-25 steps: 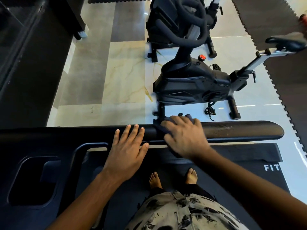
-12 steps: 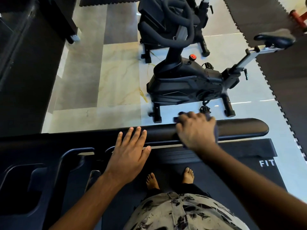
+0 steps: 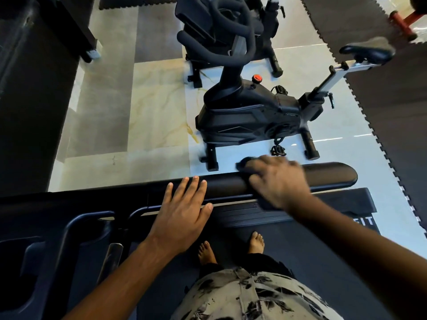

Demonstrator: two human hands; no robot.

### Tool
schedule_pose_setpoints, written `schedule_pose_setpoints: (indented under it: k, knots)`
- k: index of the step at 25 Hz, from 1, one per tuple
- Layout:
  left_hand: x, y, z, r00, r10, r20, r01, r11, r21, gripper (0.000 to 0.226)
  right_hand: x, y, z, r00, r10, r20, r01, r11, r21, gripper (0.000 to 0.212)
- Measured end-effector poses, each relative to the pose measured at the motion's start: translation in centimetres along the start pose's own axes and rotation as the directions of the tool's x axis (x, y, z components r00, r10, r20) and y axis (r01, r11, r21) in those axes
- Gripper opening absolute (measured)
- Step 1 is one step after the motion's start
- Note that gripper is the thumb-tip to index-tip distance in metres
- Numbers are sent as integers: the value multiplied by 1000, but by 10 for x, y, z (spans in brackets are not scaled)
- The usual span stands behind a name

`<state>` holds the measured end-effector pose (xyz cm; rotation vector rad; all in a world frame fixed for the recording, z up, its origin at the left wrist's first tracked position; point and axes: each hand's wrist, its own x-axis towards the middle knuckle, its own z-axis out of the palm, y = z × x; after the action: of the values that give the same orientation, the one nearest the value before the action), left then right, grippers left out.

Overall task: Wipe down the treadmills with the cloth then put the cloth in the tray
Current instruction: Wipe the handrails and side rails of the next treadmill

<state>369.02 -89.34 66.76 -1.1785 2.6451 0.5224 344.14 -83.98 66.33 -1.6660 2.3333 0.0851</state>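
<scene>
I stand barefoot on a black treadmill, its padded handrail (image 3: 328,175) running across the view. My right hand (image 3: 277,181) presses a dark cloth (image 3: 245,163) onto the handrail, fingers wrapped over it; only the cloth's far edge shows past the fingers. My left hand (image 3: 184,209) lies flat on the rail to the left, fingers straight, holding nothing. The console's recessed tray (image 3: 27,273) sits at the lower left, dark inside.
A black exercise bike (image 3: 251,116) stands on the marble floor just beyond the rail, with a second machine (image 3: 219,26) behind it. Dark foam mats (image 3: 392,112) cover the floor at right. The treadmill belt (image 3: 323,250) lies under my feet.
My right hand has slid the cloth rightward along the handrail. The left hand stays flat on the rail.
</scene>
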Motion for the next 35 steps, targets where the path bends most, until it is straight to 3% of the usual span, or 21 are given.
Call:
schedule_pose_setpoints:
  k: [2, 3, 5, 6, 7, 10, 11, 13, 14, 15, 18, 20, 22, 23, 25, 26, 29, 30, 33, 34, 35]
  knots:
    - [1, 3, 1, 1000, 23, 8, -23, 1000, 9, 77, 8, 20, -8, 967, 254, 5, -254, 967, 34, 47]
    - [1, 5, 1, 1000, 30, -5, -30, 1000, 6, 76, 4, 14, -2, 972, 233, -34, -232, 972, 27, 45]
    - [4, 10, 1, 999, 41, -16, -41, 999, 10, 75, -18, -23, 13, 994, -38, -102, 39, 999, 6, 45]
    - [6, 12, 1, 999, 47, -13, -47, 999, 20, 75, -22, -18, 12, 990, -123, -76, 122, 992, -17, 45]
    - [9, 13, 2, 998, 55, -9, -55, 998, 25, 75, -15, 0, 5, 994, -104, -21, 104, 994, 11, 44]
    - [14, 18, 4, 998, 67, -4, -67, 998, 5, 76, 7, 38, -9, 946, 324, 12, -324, 945, 34, 41]
    - [15, 20, 4, 998, 68, 1, -68, 998, 2, 76, 4, 32, -4, 954, 297, -30, -297, 955, 7, 41]
    - [19, 23, 5, 997, 72, 12, -72, 997, 4, 77, -19, 0, 13, 995, 14, -103, -15, 1000, -15, 44]
    - [21, 24, 5, 997, 77, 15, -77, 997, 5, 77, -23, 7, 13, 995, -78, -69, 77, 997, -21, 47]
    - [24, 25, 4, 996, 83, 20, -83, 996, 6, 77, -17, 28, 4, 998, -64, -29, 64, 998, 7, 50]
    - [28, 29, 3, 994, 100, 46, -100, 995, 12, 78, 0, 62, -7, 951, 308, -20, -306, 951, 51, 45]
    - [31, 35, 2, 993, 106, 51, -107, 994, 17, 80, -12, 35, 7, 987, 139, -84, -137, 990, 24, 45]
    - [36, 40, 3, 992, 119, 51, -119, 993, 10, 80, -19, 45, 10, 998, -51, -32, 51, 999, -7, 51]
    - [39, 43, 4, 990, 127, 54, -127, 992, 5, 80, -11, 71, 0, 999, 30, -20, -30, 999, 11, 53]
    - [42, 49, 5, 989, 134, 60, -134, 991, -6, 81, -1, 99, -10, 945, 325, -33, -323, 945, 44, 50]
    - [43, 52, 6, 989, 136, 56, -136, 991, -6, 81, -2, 98, -9, 932, 361, -36, -359, 932, 35, 47]
    - [47, 58, 7, 987, 153, 42, -153, 988, -15, 79, -27, 61, 10, 996, 39, -79, -40, 999, -4, 51]
    - [49, 60, 7, 986, 163, 39, -162, 987, -19, 79, -24, 75, 2, 999, 16, -32, -16, 1000, 3, 52]
    - [53, 71, 10, 980, 188, 59, -189, 982, -1, 79, -6, 117, -15, 916, 402, 3, -401, 913, 76, 44]
    - [55, 75, 10, 980, 191, 58, -191, 982, -3, 79, -8, 116, -9, 918, 396, -34, -395, 918, 42, 42]
    - [57, 78, 11, 980, 192, 58, -193, 981, -5, 79, -17, 100, -1, 955, 288, -75, -289, 957, 0, 43]
